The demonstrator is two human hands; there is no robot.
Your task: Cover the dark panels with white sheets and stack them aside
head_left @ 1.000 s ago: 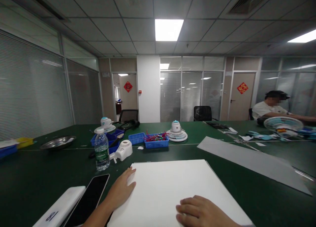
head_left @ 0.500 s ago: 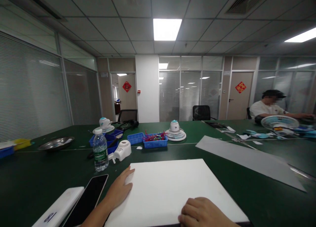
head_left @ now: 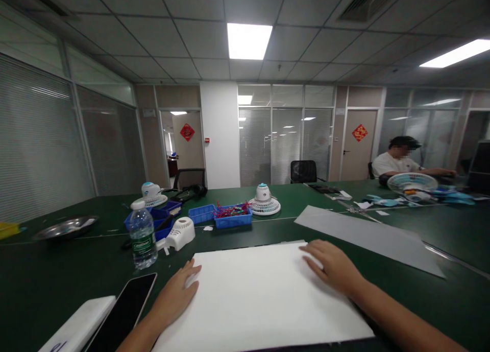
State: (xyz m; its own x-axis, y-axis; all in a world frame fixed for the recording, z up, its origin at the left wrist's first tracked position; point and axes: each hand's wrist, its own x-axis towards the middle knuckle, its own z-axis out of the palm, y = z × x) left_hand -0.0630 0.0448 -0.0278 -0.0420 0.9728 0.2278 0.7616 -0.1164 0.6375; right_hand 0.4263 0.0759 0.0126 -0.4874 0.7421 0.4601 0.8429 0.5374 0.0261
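A large white board (head_left: 260,296) lies flat on the green table (head_left: 46,275) in front of me. My left hand (head_left: 174,293) rests palm down on the board's near left edge, fingers stretched out. My right hand (head_left: 335,267) lies flat on the board's far right corner, fingers spread. Neither hand holds anything.
A black phone (head_left: 124,313) and a white box (head_left: 76,326) lie left of the board. Behind them stand a water bottle (head_left: 142,237), a white fan part (head_left: 179,233), blue trays (head_left: 229,216), small fans (head_left: 263,201) and a metal dish (head_left: 65,228). A grey sheet (head_left: 367,234) lies right. A person (head_left: 398,160) sits far right.
My right hand has moved from the board's near edge forward to its far right corner. The view has shifted a little to the right. My left hand stays put.
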